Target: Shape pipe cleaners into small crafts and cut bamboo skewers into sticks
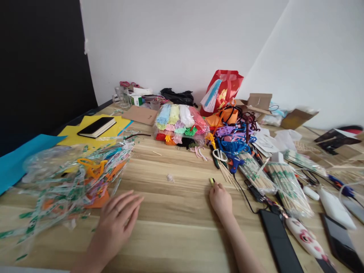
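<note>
My left hand [118, 218] lies flat on the wooden table [176, 223] with its fingers stretched out, just right of a heap of clear plastic wrappers [71, 182] with green print. My right hand [220, 199] rests on the table with its fingers curled, and a small yellow-green piece [212, 181] shows at its fingertips. I cannot tell whether the fingers grip that piece or only touch it. A bundle of wooden sticks [229, 176] lies right beside that hand.
Packs of coloured pipe cleaners [180, 123], scissors [218, 155], a blue glue gun [234, 163], bagged sticks [287, 184], a black phone [280, 242], a red bag [223, 91], cardboard boxes, a black notebook [96, 127] on yellow paper and blue paper [17, 159] crowd the table.
</note>
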A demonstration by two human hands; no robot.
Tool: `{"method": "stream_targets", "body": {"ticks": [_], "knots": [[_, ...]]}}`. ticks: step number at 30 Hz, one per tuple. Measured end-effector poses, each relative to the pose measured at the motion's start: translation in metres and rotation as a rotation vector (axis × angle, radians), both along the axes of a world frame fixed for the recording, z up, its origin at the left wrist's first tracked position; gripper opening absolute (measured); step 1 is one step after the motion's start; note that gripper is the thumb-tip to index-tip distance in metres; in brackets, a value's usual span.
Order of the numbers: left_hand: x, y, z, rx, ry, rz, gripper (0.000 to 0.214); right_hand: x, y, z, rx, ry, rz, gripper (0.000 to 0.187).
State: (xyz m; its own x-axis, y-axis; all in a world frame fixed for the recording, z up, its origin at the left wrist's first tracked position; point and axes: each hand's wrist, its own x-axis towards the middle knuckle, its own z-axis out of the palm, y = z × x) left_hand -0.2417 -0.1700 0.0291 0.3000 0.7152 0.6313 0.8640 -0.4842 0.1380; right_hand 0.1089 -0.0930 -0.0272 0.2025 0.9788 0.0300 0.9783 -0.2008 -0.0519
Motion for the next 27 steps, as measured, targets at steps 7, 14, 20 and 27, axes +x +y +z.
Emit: {"method": "stream_targets", "body": {"ticks": [7, 14, 20, 27], "knots": [[0.013, -0.03, -0.033, -0.063, -0.192, 0.004, 0.025, -0.086, 0.031, 0.014, -0.084, 0.134, 0.157, 0.027], [0.02, -0.036, -0.054, -0.115, -0.286, 0.054, 0.02, -0.131, 0.044, 0.019, -0.056, 0.202, 0.254, 0.023], [0.021, -0.032, -0.06, -0.137, -0.291, 0.085, 0.019, -0.109, 0.049, 0.018, 0.066, 0.38, 0.292, 0.023], [0.02, -0.032, -0.061, -0.129, -0.261, 0.092, 0.018, -0.091, 0.059, 0.023, 0.052, 0.449, 0.321, 0.021]]}}
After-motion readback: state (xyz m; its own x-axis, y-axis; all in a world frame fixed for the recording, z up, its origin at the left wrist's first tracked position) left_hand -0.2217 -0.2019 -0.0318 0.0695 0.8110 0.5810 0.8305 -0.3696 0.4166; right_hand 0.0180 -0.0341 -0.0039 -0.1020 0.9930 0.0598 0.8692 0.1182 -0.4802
